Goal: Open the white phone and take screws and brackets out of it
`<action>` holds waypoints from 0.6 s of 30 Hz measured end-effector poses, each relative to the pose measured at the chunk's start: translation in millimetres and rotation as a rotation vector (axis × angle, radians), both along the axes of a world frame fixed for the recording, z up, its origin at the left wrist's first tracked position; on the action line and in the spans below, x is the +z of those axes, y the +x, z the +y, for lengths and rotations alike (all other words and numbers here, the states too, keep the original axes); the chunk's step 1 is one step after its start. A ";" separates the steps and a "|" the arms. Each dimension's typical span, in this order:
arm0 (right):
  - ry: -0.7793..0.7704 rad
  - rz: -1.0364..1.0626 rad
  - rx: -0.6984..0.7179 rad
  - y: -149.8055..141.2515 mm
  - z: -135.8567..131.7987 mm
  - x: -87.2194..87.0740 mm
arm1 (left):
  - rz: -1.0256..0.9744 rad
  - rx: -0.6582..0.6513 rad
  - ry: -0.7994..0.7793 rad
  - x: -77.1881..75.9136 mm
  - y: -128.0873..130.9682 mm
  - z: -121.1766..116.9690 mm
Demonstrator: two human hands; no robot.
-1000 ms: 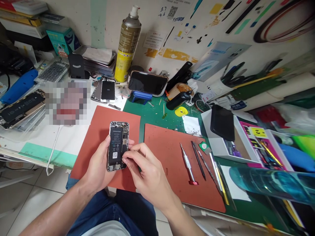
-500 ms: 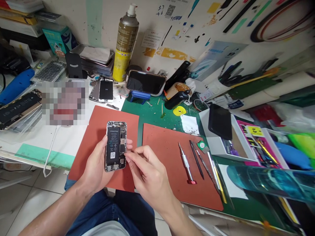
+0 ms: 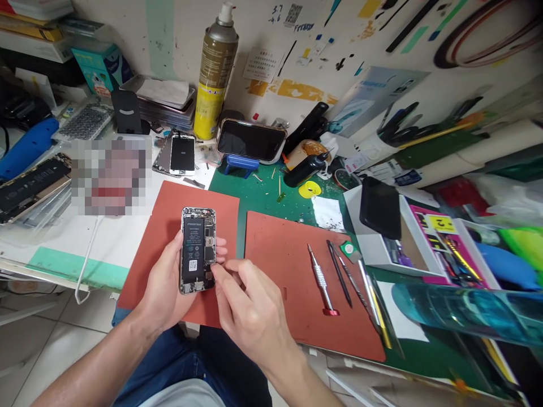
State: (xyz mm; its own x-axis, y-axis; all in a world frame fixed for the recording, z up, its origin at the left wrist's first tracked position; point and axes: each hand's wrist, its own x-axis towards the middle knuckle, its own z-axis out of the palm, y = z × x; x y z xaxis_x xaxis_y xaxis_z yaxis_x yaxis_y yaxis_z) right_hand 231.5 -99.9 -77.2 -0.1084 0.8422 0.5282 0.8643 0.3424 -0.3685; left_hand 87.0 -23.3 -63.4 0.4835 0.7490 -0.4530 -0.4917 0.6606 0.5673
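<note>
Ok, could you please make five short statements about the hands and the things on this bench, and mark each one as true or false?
1. The left hand holds an opened phone. True.
2. The right hand is gripping the silver screwdriver. False: the silver screwdriver lies on the right-hand mat, while the fingertips are at the opened phone's right edge.
3. The battery bears a white square with a QR code. True.
4. The spray can is lying on its side. False: the spray can stands upright.
5. The black bottle lies tilted near a yellow lid. True.
</note>
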 end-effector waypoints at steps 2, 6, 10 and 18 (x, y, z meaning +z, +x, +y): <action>-0.064 0.077 0.018 0.1 0.1 -0.3 | 0.010 -0.008 -0.012 -0.3 -0.8 -0.4; -0.233 0.296 0.042 2.8 3.0 5.0 | 0.024 -0.034 -0.023 -2.0 -3.5 -1.2; -0.287 0.413 0.060 4.8 7.6 11.8 | 0.006 -0.002 -0.021 -1.8 -2.5 -0.9; -0.363 0.500 0.079 5.5 11.0 16.2 | -0.013 0.017 -0.029 1.6 1.2 -1.4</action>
